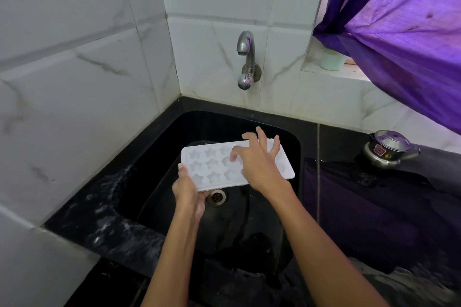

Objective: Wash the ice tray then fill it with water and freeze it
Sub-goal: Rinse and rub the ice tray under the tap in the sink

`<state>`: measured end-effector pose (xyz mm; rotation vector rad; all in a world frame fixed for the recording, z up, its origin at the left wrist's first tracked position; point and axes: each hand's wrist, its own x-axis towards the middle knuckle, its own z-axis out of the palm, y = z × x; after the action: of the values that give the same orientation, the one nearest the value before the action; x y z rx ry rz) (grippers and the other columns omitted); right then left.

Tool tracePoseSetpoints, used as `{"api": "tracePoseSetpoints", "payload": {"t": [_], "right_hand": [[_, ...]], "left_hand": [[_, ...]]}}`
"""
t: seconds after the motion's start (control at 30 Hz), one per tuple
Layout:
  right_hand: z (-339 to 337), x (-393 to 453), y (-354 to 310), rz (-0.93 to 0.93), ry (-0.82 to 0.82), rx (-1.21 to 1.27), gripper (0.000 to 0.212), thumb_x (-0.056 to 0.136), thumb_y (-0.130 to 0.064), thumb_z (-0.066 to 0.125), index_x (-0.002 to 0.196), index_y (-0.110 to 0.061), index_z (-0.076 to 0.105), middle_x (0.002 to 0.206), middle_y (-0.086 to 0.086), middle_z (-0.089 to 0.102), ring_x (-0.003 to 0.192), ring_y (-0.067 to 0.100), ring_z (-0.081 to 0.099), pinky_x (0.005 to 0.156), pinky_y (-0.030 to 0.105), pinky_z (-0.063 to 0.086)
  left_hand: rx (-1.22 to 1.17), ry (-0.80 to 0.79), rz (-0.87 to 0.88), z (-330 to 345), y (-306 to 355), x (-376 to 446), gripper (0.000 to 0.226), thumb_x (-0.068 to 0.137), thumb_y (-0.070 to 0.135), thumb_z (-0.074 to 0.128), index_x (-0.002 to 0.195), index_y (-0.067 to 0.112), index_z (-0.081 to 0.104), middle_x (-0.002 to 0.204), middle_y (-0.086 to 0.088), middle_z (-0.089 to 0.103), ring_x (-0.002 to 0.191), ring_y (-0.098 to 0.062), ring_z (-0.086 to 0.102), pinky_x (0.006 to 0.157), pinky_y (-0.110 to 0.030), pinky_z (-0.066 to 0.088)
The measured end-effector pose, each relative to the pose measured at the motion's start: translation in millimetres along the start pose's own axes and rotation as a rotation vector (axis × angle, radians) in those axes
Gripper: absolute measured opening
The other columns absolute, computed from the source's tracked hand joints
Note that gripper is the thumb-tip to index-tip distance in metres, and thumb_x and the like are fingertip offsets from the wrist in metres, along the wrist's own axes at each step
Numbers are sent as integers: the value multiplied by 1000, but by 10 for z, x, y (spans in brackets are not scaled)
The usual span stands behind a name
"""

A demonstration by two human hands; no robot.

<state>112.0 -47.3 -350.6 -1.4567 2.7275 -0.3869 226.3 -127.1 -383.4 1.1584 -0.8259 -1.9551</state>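
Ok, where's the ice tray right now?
Head view, centre: the ice tray is over the black sink, below the tap; left hand holds its near-left corner.

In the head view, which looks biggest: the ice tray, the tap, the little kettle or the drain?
1. ice tray
2. tap and kettle: look about alike, and the tap is farther off, so unranked
3. drain
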Motion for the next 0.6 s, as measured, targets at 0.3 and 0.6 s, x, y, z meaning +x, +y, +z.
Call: {"api": "tracePoseSetpoints", "payload": {"t": [0.3, 0.6], "right_hand": [[13, -24, -94, -44, -66, -77, 68, 75, 19, 57, 119, -33, 64, 155, 8, 18, 148, 35, -13, 110, 62, -18], [10, -26, -95, -37, -59, -76, 65, 77, 18, 56, 119, -32, 66, 154, 8, 21, 148, 35, -12, 110, 62, -18]], "left_hand": [[15, 12, 7, 8, 15, -21, 39, 101, 42, 34, 90, 14, 59, 85, -8, 70, 79, -26, 68, 76, -47, 56], [36, 13, -2, 12, 15, -30, 40, 101, 42, 34, 90, 13, 59, 85, -9, 69, 78, -26, 68, 75, -47, 56]]}}
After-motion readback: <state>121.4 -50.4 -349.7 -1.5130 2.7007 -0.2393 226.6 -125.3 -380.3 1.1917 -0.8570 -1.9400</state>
